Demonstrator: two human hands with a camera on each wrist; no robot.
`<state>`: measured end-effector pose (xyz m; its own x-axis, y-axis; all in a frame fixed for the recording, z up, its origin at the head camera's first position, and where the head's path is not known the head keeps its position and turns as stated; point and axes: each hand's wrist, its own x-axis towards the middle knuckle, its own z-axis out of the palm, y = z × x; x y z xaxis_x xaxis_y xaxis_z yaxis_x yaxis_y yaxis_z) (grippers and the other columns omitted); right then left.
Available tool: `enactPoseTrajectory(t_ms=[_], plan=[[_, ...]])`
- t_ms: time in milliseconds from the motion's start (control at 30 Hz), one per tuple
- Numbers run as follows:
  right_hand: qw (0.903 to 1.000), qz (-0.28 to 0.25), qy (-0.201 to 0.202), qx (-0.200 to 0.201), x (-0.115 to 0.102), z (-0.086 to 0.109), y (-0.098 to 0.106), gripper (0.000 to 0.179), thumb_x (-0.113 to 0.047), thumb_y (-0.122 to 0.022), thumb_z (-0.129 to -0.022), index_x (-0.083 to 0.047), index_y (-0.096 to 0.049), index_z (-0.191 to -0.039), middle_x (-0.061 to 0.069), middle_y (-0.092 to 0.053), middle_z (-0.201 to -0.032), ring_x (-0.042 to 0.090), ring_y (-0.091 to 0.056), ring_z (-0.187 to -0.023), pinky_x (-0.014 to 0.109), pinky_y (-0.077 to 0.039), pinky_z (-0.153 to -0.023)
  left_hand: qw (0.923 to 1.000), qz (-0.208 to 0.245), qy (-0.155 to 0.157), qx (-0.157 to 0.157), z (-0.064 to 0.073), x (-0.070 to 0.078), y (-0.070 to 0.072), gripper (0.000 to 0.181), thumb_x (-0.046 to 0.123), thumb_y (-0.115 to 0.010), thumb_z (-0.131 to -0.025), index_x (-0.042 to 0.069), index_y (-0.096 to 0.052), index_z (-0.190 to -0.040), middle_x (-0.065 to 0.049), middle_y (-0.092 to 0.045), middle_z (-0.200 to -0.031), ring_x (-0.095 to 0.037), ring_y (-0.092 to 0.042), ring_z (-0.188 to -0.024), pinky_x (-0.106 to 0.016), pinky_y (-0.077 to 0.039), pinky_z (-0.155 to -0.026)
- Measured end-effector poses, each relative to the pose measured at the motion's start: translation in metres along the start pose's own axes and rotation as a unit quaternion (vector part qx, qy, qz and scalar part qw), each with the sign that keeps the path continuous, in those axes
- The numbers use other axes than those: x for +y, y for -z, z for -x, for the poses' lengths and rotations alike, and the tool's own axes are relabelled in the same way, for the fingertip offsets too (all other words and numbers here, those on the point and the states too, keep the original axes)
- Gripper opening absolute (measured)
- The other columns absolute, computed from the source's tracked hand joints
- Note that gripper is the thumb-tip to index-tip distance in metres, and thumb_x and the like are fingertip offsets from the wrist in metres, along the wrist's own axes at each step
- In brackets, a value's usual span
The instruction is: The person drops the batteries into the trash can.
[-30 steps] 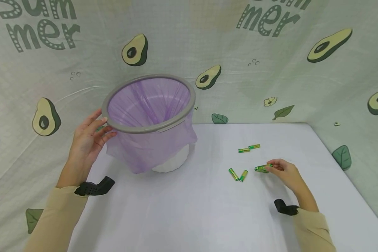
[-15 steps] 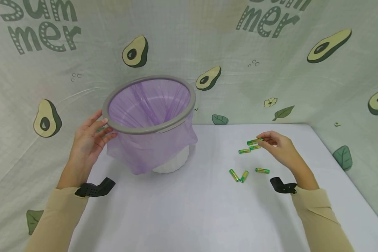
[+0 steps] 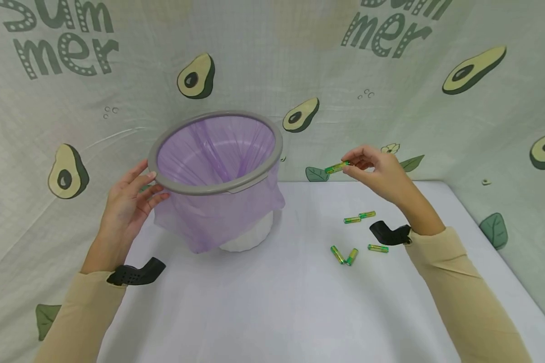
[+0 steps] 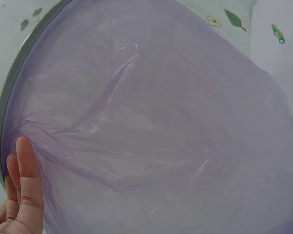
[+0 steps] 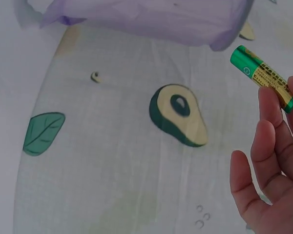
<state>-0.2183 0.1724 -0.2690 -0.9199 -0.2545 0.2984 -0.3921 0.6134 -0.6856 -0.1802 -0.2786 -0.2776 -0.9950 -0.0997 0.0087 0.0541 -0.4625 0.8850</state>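
My left hand [image 3: 126, 204] holds the grey rim [image 3: 195, 189] of a waste bin at its left side. In the left wrist view the fingers [image 4: 30, 187] lie against the purple bin liner [image 4: 151, 122]. The liner [image 3: 227, 214] hangs over the rim and covers most of the bin's white body [image 3: 250, 236]. Above the table's back edge, right of the bin, my right hand [image 3: 376, 170] pinches a green and gold battery [image 3: 336, 168] by one end. The right wrist view has this battery [image 5: 263, 78] tilted, its other end sticking out past the fingers.
Several more batteries lie on the white table [image 3: 272, 302]: a touching pair [image 3: 360, 218] toward the back, two in a V [image 3: 344, 256] nearer, and a single battery [image 3: 378, 248] to their right. An avocado-print cloth [image 3: 245, 30] hangs behind the table.
My right hand has lifted the battery off the table, away from the one beside it, then moved it up, back and left toward the bin. The left hand and bin have stayed put.
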Motion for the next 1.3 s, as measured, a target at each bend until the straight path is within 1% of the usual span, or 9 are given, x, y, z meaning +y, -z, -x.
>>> enactPoseTrajectory(t_ms=[133, 267, 400, 467, 633, 733, 867, 1100, 1300], plan=[[0.9998, -0.016, 0.009, 0.012, -0.016, -0.014, -0.003, 0.023, -0.024, -0.062, -0.089, -0.010, -0.062, -0.108, 0.005, -0.064, -0.099, 0.010, -0.054, -0.087, 0.022, -0.043, -0.073, 0.9999, 0.009, 0.004, -0.003, 0.000, 0.000, 0.000, 0.051, 0.003, -0.061, -0.088, 0.011, -0.042, -0.135, -0.003, -0.054, -0.107, -0.016, -0.063, -0.072, -0.028, -0.058, -0.066], [0.9983, -0.034, 0.038, 0.027, -0.028, -0.029, -0.010, 0.022, -0.022, -0.062, -0.089, -0.008, -0.062, -0.107, 0.006, -0.063, -0.097, 0.012, -0.054, -0.086, 0.021, -0.043, -0.076, 0.9998, 0.018, 0.005, -0.010, 0.001, 0.000, 0.001, 0.047, 0.002, -0.060, -0.089, 0.011, -0.046, -0.133, -0.004, -0.055, -0.105, -0.017, -0.063, -0.071, -0.029, -0.058, -0.066], [0.9950, -0.055, 0.070, 0.044, -0.038, -0.044, -0.019, 0.022, -0.020, -0.063, -0.088, -0.006, -0.063, -0.106, 0.007, -0.063, -0.095, 0.010, -0.054, -0.083, 0.019, -0.044, -0.075, 0.9993, 0.032, 0.004, -0.017, 0.000, -0.001, 0.003, 0.042, 0.000, -0.058, -0.089, 0.010, -0.049, -0.129, -0.005, -0.055, -0.105, -0.019, -0.063, -0.071, -0.030, -0.058, -0.065], [0.9932, -0.067, 0.080, 0.052, -0.043, -0.051, -0.024, 0.023, -0.018, -0.064, -0.088, -0.005, -0.063, -0.106, 0.007, -0.064, -0.094, 0.010, -0.054, -0.082, 0.019, -0.044, -0.075, 0.9994, 0.031, 0.004, -0.016, 0.000, 0.000, 0.003, 0.044, 0.000, -0.058, -0.089, 0.011, -0.048, -0.130, -0.005, -0.054, -0.107, -0.019, -0.063, -0.071, -0.030, -0.058, -0.065], [0.9916, -0.087, 0.077, 0.058, -0.055, -0.066, -0.035, 0.022, -0.016, -0.065, -0.087, -0.006, -0.064, -0.106, 0.007, -0.064, -0.095, 0.010, -0.055, -0.084, 0.022, -0.045, -0.076, 0.9996, 0.024, 0.004, -0.011, 0.000, 0.000, 0.002, 0.045, 0.001, -0.059, -0.089, 0.011, -0.048, -0.131, -0.004, -0.052, -0.109, -0.018, -0.063, -0.071, -0.029, -0.058, -0.065], [0.9920, -0.088, 0.076, 0.050, -0.060, -0.074, -0.042, 0.021, -0.015, -0.065, -0.087, -0.006, -0.064, -0.106, 0.009, -0.064, -0.096, 0.012, -0.055, -0.085, 0.024, -0.046, -0.076, 0.9989, 0.041, 0.006, -0.020, 0.000, -0.001, 0.003, 0.042, -0.001, -0.057, -0.089, 0.010, -0.049, -0.129, -0.006, -0.052, -0.109, -0.020, -0.063, -0.070, -0.030, -0.058, -0.065], [0.9932, -0.079, 0.078, 0.037, -0.064, -0.083, -0.051, 0.022, -0.014, -0.064, -0.087, -0.004, -0.064, -0.106, 0.011, -0.065, -0.095, 0.016, -0.056, -0.083, 0.024, -0.047, -0.073, 0.9990, 0.039, 0.006, -0.019, 0.000, -0.001, 0.003, 0.043, -0.001, -0.058, -0.089, 0.011, -0.048, -0.130, -0.005, -0.053, -0.108, -0.019, -0.063, -0.070, -0.030, -0.058, -0.065], [0.9961, -0.064, 0.057, 0.021, -0.064, -0.091, -0.064, 0.021, -0.011, -0.062, -0.088, -0.004, -0.063, -0.107, 0.012, -0.063, -0.093, 0.020, -0.055, -0.083, 0.024, -0.044, -0.071, 0.9995, 0.028, 0.005, -0.017, -0.001, -0.001, 0.002, 0.046, 0.001, -0.059, -0.089, 0.011, -0.047, -0.132, -0.005, -0.056, -0.104, -0.018, -0.063, -0.071, -0.029, -0.058, -0.065], [0.9972, -0.051, 0.053, 0.014, -0.062, -0.095, -0.069, 0.022, -0.013, -0.061, -0.089, -0.005, -0.062, -0.110, 0.012, -0.063, -0.094, 0.021, -0.055, -0.087, 0.026, -0.044, -0.074, 0.9991, 0.036, 0.007, -0.023, -0.001, -0.001, 0.004, 0.052, 0.000, -0.057, -0.089, 0.010, -0.040, -0.138, -0.005, -0.052, -0.109, -0.019, -0.063, -0.072, -0.030, -0.058, -0.065]])
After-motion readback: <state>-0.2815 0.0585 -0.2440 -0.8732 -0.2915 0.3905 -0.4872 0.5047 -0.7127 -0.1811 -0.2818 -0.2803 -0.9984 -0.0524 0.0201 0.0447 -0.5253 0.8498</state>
